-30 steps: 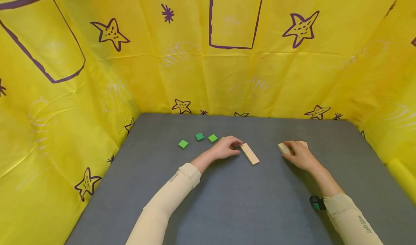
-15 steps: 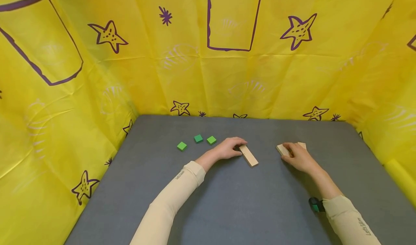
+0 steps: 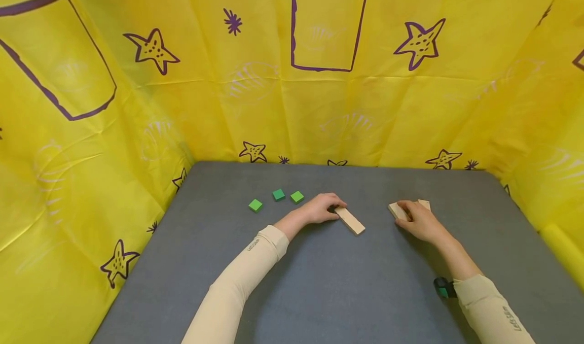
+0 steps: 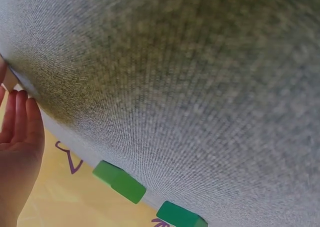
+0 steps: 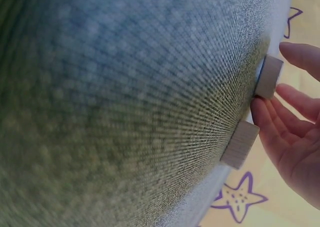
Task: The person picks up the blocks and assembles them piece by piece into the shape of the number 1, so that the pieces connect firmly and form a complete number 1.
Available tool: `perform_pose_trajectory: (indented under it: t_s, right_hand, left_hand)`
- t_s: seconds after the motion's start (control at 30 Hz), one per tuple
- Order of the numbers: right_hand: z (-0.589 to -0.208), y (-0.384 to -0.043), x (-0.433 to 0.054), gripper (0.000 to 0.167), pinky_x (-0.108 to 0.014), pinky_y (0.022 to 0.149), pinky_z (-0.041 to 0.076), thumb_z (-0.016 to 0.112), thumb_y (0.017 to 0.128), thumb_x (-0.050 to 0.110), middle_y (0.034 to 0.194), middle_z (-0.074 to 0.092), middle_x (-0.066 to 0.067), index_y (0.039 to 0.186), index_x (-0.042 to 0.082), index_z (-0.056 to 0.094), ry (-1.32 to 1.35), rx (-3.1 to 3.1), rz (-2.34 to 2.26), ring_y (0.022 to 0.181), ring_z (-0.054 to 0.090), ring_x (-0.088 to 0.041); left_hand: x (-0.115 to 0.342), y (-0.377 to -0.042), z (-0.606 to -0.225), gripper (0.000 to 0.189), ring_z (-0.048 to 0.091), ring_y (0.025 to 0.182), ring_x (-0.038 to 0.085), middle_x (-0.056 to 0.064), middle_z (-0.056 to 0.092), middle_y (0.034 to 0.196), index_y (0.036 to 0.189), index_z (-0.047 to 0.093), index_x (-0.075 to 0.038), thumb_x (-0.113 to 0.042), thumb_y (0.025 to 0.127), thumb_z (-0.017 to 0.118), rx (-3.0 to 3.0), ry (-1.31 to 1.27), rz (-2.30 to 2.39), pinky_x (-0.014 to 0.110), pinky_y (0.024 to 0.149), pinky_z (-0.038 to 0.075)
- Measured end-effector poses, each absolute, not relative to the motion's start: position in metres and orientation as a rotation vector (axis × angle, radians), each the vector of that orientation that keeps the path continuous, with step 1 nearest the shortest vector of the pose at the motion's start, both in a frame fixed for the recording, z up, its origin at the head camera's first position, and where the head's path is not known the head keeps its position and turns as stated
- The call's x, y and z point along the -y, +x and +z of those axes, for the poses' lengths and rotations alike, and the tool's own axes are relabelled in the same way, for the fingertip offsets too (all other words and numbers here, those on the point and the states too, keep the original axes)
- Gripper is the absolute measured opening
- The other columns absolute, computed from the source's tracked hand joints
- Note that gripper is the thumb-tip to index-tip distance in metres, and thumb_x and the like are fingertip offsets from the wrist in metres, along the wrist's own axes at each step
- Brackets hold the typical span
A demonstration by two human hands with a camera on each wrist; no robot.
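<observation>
In the head view my left hand [image 3: 321,208] pinches the far end of a flat, pale wooden block [image 3: 351,221] between thumb and fingers. The block lies slanted on the dark grey table, its near end pointing right. A corner of this block [image 4: 10,80] shows beside the fingers at the left wrist view's edge. My right hand [image 3: 420,221] grips a second wooden block [image 3: 398,211], partly hidden under the fingers. Just behind those fingers lies a third wooden block [image 3: 425,204]. The right wrist view shows the gripped block [image 5: 269,77] between thumb and fingers, the third block [image 5: 240,145] beside them.
Left of my left hand lie three small green square tiles: a light green tile [image 3: 255,205], a darker green tile [image 3: 279,195] and another light green tile [image 3: 297,197]. A yellow sheet [image 3: 255,100] with purple drawings walls in the grey table [image 3: 328,283].
My left hand has moved right onto the wooden block's far end and taken hold of it. That block has since turned slightly, its near end shifting right. My right hand keeps its grip in place.
</observation>
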State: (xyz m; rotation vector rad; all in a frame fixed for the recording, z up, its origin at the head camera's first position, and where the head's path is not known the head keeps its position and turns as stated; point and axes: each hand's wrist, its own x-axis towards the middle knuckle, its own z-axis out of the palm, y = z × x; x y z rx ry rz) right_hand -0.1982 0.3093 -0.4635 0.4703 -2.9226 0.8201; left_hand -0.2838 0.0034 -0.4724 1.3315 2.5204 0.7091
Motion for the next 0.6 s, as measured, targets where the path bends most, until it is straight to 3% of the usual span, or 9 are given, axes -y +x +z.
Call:
perform_pose_trajectory:
  t_s: [0.6]
  right_hand:
    - [-0.4633,-0.1981,-0.3087,0.049,-0.044,0.073,0.042,0.072,0.085,0.006,0.106,0.060,-0.027,0.124,-0.016,0.051,0.462,2.937,0.826,0.085,0.052,-0.031]
  left_hand:
    - [0.0002,-0.2776,-0.4692,0.034,0.056,0.097,0.011,0.001,0.062,0.109,0.119,0.069,-0.011,-0.023,0.087,0.075,-2.557,1.213,0.650,0.021,0.087,0.044]
